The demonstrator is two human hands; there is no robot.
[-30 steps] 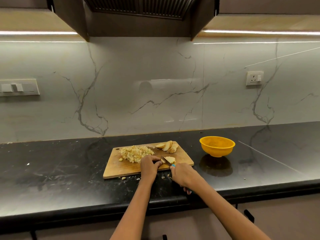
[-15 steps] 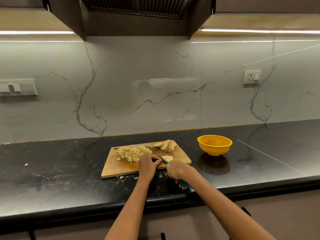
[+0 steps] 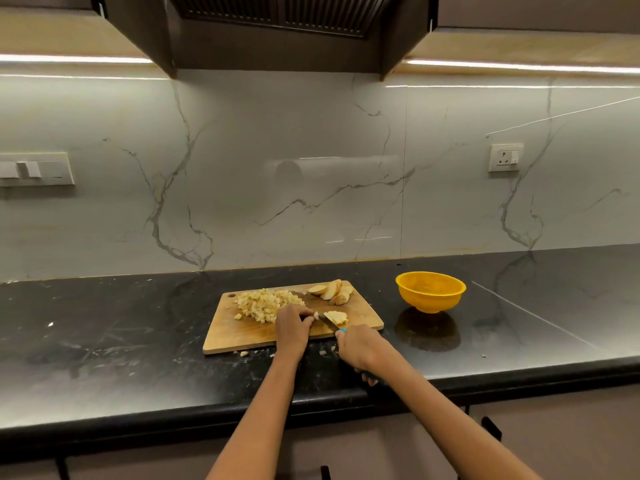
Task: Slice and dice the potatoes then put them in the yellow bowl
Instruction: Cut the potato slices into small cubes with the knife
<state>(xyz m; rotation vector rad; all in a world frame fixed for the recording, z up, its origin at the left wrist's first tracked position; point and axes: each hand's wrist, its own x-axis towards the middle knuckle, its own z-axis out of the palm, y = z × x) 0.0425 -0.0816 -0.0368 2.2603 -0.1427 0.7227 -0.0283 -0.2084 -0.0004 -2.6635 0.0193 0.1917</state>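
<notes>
A wooden cutting board (image 3: 242, 336) lies on the black counter. A pile of diced potato (image 3: 265, 303) covers its back left part, and several potato slices (image 3: 332, 291) lie at its back right. My right hand (image 3: 358, 348) grips a blue-handled knife (image 3: 329, 322) whose blade sits against a small stack of potato slices (image 3: 337, 317) near the board's front. My left hand (image 3: 292, 325), fingers curled, holds a bit of potato just left of the blade. The yellow bowl (image 3: 430, 291) stands to the right of the board; nothing shows inside it.
A few potato bits (image 3: 244, 353) lie on the counter in front of the board. The counter's front edge (image 3: 207, 407) runs just below my wrists. A marble backsplash with a socket (image 3: 505, 157) rises behind.
My right hand and the knife have shifted slightly back and right along the potato stack. The left hand stays beside the blade. The camera has moved a little.
</notes>
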